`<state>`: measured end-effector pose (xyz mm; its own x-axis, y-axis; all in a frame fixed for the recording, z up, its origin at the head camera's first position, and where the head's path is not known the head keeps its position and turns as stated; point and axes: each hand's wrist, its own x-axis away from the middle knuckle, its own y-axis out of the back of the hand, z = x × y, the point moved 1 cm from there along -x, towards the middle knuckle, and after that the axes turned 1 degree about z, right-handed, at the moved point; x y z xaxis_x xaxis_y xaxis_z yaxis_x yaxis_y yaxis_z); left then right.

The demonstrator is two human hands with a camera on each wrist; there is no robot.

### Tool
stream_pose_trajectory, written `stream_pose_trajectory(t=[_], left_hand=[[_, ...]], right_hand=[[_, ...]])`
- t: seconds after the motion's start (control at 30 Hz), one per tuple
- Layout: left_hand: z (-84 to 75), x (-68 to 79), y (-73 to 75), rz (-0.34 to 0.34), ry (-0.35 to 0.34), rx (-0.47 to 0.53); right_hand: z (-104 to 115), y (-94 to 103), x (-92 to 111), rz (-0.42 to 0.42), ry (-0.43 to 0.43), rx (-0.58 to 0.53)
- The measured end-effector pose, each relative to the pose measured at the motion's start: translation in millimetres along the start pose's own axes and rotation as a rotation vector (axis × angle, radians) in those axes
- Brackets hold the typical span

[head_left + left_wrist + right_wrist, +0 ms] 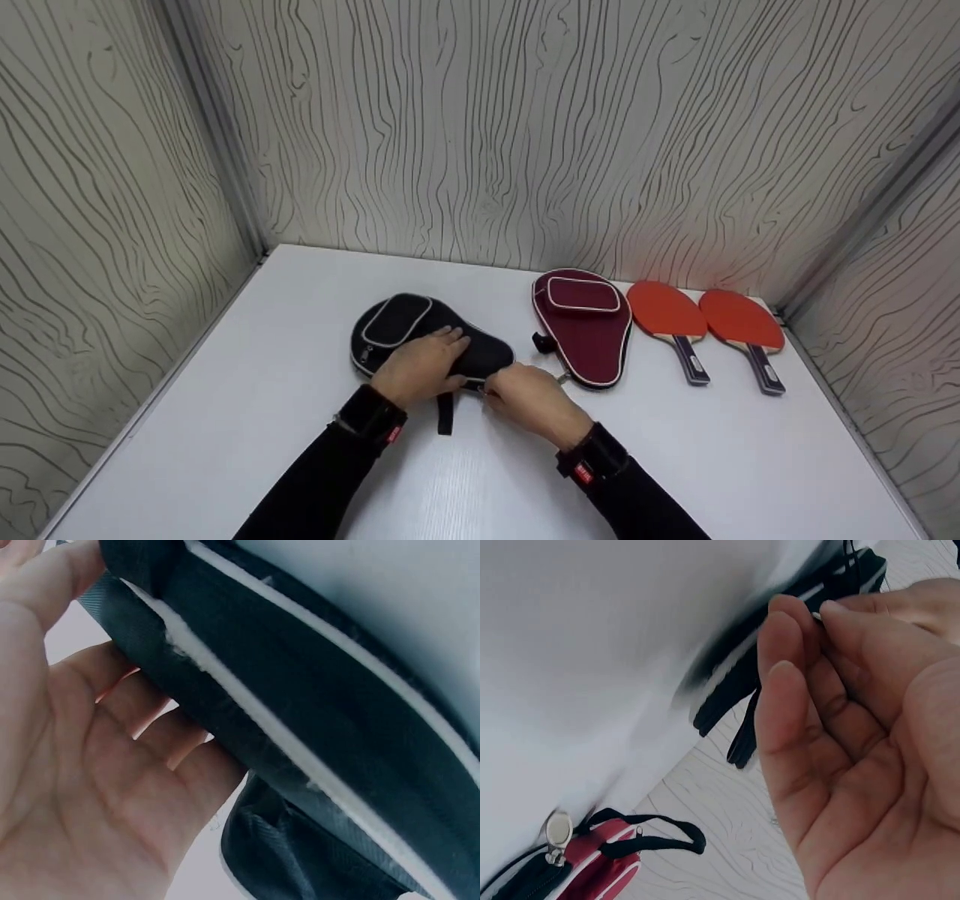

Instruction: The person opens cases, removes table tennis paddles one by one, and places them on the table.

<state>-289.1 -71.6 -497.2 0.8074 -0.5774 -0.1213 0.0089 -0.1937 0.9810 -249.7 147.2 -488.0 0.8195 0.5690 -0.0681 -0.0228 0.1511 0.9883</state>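
Observation:
A black table tennis paddle case (484,352) with pale piping lies on the table, its wide pocket end at the left. My left hand (424,366) rests on top of it with fingers extended; the thumb touches the near edge. In the left wrist view the fingers (146,712) lie along the black case (300,675), spread and fairly straight. At the narrow end, my right hand (534,401) pinches a zipper pull at the near edge. A small pale bit of this zipper pull (817,616) shows between thumb and forefinger in the right wrist view.
Right of the black case lies a dark red paddle case (592,341) with a black strap. Beyond it are two red paddles, one paddle (667,311) beside the other paddle (742,322). A black strap (445,415) hangs toward me. Patterned walls (465,135) enclose the white table (225,420).

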Motion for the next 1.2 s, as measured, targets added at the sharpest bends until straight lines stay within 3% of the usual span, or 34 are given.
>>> stream_pose_trajectory(t=[0.2,0.53,0.97,1.2], left_hand=[[-2.6,3.0,6.5,0.036,0.003,0.008],[-4.7,-0.8,5.3,0.108,-0.008,0.013],[-7.6,-1.5,8.7,0.210,-0.281,-0.012],[-9.9,0.7,17.1,0.240,-0.350,-0.012]], right_hand=[[-2,3.0,1,0.004,0.009,-0.021],[-30,33.5,5,0.022,-0.017,-0.169],[-70,46.9,11,-0.037,-0.100,-0.188],[-80,42.8,11,-0.029,-0.136,-0.184]])
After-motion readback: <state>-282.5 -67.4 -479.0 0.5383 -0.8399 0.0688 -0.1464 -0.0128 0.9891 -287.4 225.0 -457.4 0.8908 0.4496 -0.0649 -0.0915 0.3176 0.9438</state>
